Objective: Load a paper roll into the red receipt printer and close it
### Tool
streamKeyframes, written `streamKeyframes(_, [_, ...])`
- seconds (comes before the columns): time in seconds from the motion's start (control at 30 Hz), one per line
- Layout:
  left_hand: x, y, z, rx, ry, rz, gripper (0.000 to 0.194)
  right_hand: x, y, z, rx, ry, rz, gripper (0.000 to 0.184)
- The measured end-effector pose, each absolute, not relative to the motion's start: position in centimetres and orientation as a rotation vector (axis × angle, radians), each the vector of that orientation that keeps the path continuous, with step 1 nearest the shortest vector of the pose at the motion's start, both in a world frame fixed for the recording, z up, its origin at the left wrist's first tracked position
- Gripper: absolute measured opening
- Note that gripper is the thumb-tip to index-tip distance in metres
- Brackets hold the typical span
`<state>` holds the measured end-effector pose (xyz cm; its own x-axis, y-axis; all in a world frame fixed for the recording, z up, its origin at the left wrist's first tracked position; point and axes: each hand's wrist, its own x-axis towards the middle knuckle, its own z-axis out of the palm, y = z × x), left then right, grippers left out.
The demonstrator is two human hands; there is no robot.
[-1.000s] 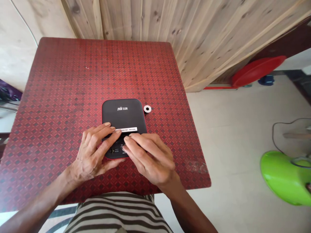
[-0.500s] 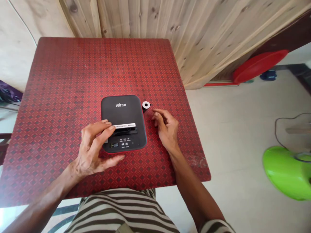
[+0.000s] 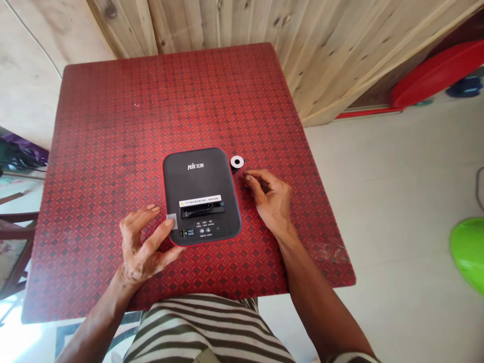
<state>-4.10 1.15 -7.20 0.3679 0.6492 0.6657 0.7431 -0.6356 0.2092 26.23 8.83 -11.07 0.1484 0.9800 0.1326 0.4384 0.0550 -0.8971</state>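
Here we have brown-and-cream stripes across the clothing between the two bare hands, and a sleeve beyond the right one.

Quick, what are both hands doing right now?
Left hand: open, index fingertip on the small pale tab at the black device's edge.
Right hand: curled near the white-faced roll; can't tell if holding anything.

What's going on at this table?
A person works at a red patterned table. Their left hand rests a finger on a small silvery square at the near left corner of a flat black, red-edged device. Its dark slot is uncovered. Their right hand is beside the device, fingers curled near a white-ended roll; whether they pinch anything is unclear.
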Motion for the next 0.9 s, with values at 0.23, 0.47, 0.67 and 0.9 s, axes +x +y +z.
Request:
streamKeyframes(0.23, [-3.9,1.4,-7.2,-2.56,-1.319,-1.21,0.064,26.3,8.8,-10.8,-1.543,-1.441,0.755,0.023])
streamKeyframes(0.47, [-3.8,1.7,-7.0,-2.618,-1.403,-1.354,0.055,26.4,8.7,-10.7,-1.551,-1.399,0.81,0.021])
streamKeyframes(0.67, [-4.3,2.1,-7.1,-2.674,-1.433,-1.386,0.055,26.4,8.7,-10.7,-1.536,-1.338,0.871,0.02])
streamKeyframes(0.9, [-4.3,1.6,-7.7,-2.645,-1.482,-1.328,0.058,26.2,8.5,-9.8,-1.496,-1.388,0.838,0.02])
